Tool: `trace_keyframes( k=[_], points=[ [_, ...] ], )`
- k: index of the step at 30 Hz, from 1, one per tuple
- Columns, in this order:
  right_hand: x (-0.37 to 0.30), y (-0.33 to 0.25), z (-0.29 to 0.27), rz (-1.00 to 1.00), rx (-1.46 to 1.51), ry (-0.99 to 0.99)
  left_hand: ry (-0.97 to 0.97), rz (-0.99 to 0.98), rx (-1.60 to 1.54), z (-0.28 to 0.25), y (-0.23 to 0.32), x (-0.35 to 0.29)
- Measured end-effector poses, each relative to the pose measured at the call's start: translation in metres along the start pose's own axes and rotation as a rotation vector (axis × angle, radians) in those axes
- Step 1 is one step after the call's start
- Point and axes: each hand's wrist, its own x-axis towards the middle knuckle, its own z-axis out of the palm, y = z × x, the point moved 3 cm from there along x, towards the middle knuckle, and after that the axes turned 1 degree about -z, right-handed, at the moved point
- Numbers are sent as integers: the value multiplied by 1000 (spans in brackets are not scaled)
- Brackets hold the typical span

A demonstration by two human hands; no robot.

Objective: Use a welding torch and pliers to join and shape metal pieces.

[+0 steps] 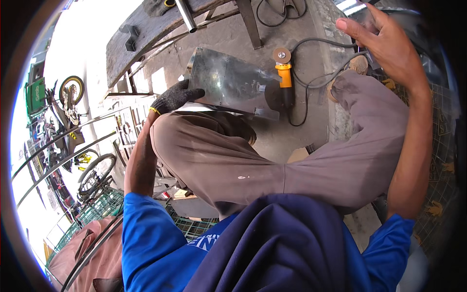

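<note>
My left hand, in a dark knit glove, grips the near left edge of a shiny sheet-metal box. Its thumb lies over the metal, while the other fingers are partly hidden. The box rests tilted beyond my left knee. Just right of it, an angle grinder with a yellow head, dark handle and brown disc lies on the concrete floor. My bare right hand is raised at the upper right, thumb and forefinger apart, with no held thing visible. Some of its fingers are hidden behind the palm.
A worn bench with a metal pipe on it stands at the far left. The black power cord loops across the floor toward the right. Motorcycles and a bicycle stand off to the left, beyond metal bars.
</note>
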Motion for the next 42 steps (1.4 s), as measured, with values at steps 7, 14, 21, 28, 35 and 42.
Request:
trace_keyframes(
  k=[7,14,21,28,35,42],
  points=[
    [6,31,-5,196,233,-202,197,77,-132,4,2,19],
    [1,84,7,152,152,-155,303,26,-115,1,-1,35],
    [7,96,6,310,216,-185,388,120,-169,4,-19,71],
    [3,109,23,387,161,-268,214,167,54,-4,9,122],
    [8,92,42,403,5,-431,185,171,194,-25,2,169],
    [13,72,72,233,-129,-433,215,201,281,-20,-24,222]
  ],
)
